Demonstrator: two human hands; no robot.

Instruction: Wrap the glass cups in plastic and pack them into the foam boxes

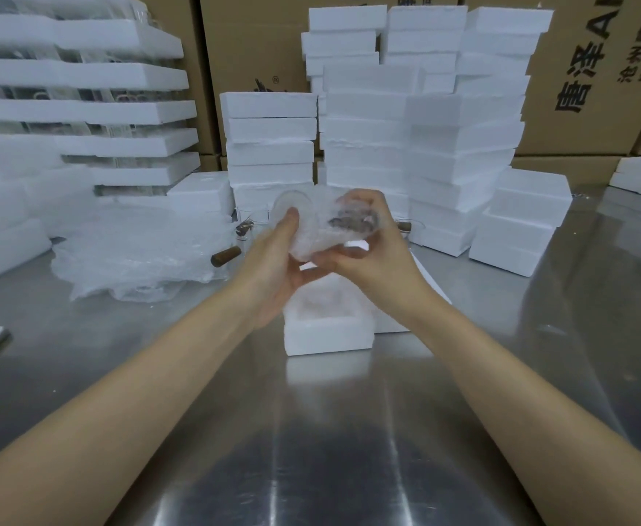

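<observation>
Head view: left hand (278, 268) and right hand (369, 256) grip plastic-wrapped cup (332, 227) above foam box (326, 337)

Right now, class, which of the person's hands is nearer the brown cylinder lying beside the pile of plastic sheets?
Left. The left hand is just right of the brown cylinder; the right hand is farther right, beyond the wrapped cup both hold.

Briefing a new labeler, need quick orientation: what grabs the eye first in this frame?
At centre, the left hand and right hand grip a glass cup partly bundled in plastic wrap, over an open foam box on the steel table. Behind rise stacks of white foam boxes against cardboard cartons, with a heap of plastic sheets on the left.
</observation>
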